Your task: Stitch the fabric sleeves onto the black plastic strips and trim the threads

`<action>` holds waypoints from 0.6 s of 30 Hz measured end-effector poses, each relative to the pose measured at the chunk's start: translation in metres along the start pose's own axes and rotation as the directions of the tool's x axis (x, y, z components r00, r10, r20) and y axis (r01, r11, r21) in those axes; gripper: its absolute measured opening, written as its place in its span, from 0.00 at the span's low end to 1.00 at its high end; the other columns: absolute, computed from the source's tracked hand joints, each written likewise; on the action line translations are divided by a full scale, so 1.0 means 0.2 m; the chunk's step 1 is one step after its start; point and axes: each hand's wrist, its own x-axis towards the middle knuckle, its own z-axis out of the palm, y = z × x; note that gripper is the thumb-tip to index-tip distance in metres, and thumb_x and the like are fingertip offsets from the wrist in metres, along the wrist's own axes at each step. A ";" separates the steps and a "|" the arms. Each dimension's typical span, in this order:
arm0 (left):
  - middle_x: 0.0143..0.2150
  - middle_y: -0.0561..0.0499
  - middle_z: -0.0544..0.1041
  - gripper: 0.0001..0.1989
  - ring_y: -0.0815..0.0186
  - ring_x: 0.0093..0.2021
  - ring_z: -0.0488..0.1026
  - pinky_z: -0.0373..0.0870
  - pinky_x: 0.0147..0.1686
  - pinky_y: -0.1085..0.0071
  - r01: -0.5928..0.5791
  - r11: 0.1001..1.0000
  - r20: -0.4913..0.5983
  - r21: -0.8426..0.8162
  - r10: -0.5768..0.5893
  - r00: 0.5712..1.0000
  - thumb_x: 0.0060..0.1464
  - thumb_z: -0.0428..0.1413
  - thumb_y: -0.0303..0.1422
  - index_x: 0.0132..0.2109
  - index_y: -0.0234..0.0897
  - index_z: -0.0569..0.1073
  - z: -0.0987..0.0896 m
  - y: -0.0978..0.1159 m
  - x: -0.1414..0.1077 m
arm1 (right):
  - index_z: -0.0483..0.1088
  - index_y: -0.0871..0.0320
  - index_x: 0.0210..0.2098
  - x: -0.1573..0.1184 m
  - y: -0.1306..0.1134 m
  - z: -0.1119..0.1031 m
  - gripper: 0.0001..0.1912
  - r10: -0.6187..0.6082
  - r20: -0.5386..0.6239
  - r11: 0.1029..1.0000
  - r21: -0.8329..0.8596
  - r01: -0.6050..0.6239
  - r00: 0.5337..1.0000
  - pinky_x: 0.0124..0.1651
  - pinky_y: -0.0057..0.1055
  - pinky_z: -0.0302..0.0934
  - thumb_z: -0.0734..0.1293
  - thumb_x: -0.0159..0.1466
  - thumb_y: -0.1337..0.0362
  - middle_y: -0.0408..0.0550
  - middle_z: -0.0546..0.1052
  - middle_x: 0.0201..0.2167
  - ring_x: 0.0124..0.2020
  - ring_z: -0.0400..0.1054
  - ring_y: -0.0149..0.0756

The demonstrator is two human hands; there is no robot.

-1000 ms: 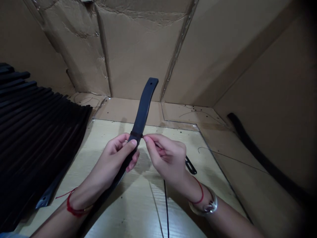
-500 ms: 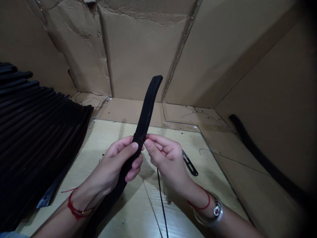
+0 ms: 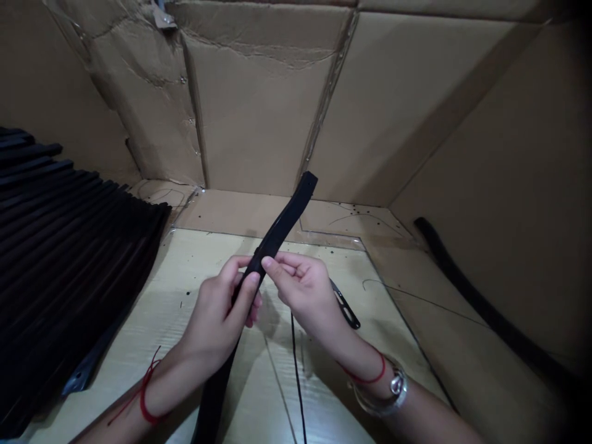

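A long, dark, slightly curved strip (image 3: 287, 217) with a small hole near its far end is held up over the pale board (image 3: 194, 265). My left hand (image 3: 222, 308) wraps around the strip, its thumb lying along the face. Just above that, my right hand (image 3: 305, 283) pinches the strip's edge between thumb and fingers. Below the right hand a thin black cord (image 3: 297, 364) runs down toward the lower frame edge. Behind the right wrist lies a dark slotted tool (image 3: 348, 309), partly hidden. The strip's near end runs out of view.
A large pile of similar dark strips (image 3: 78, 265) fills the left side. Another curved strip (image 3: 467, 277) leans along the right cardboard side. Cardboard walls (image 3: 259, 105) stand behind. A thin wire (image 3: 430, 298) and small dark bits (image 3: 354, 211) lie near the board's right and far edges.
The strip has turned and tilted farther to the right, its far end lower. My right thumb has shifted onto the strip's face. My left hand has rolled over with it.
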 end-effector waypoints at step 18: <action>0.14 0.60 0.65 0.13 0.78 0.08 0.56 0.49 0.07 0.85 0.333 0.702 0.352 -0.630 -0.125 0.928 0.61 0.49 0.42 0.35 0.36 0.66 -0.01 0.02 0.00 | 0.74 0.62 0.44 0.02 0.06 -0.08 0.16 0.030 0.150 0.996 0.081 -0.042 0.988 0.17 0.23 0.34 0.71 0.61 0.57 0.38 0.65 0.18 0.16 0.42 0.20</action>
